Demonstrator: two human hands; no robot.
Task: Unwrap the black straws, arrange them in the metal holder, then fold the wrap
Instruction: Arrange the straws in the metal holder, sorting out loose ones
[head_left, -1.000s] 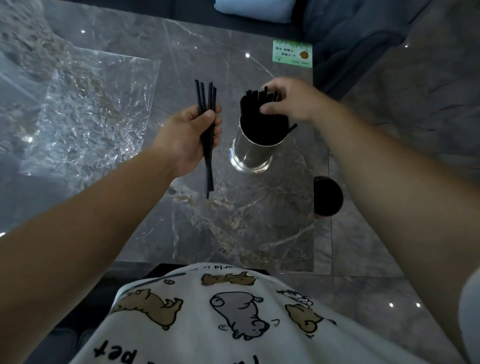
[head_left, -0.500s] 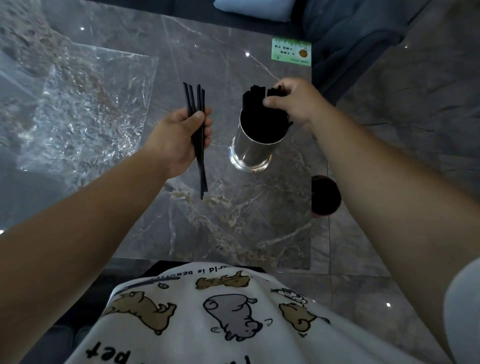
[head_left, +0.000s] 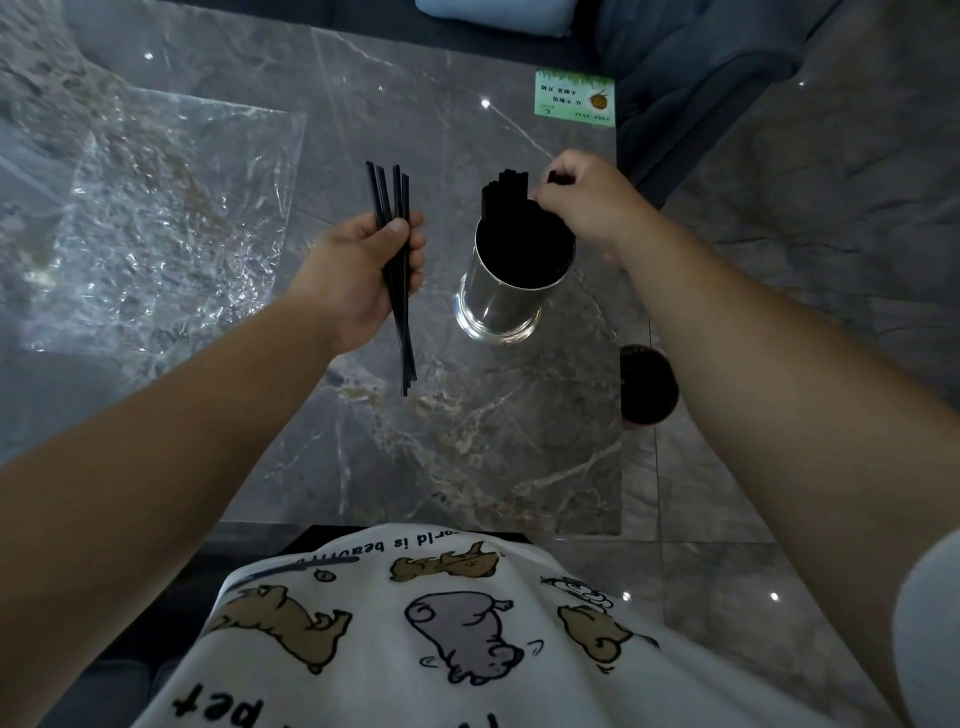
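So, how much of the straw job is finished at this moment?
Done: the wrap lies open and flat on the table, and many straws already stand in the holder. In hand: the left hand grips a few loose straws, while the right hand pinches straws at the holder's top. Left: those loose straws, then folding the wrap, still unfolded.

Both bare forearms reach forward from the body. The left hand (head_left: 358, 275) is curled shut around a few straws (head_left: 395, 249) (thumb pressed across them), just left of the metal holder (head_left: 511, 280). The right hand (head_left: 582, 200) hovers over the holder's far rim, fingertips pinching straw tips there.
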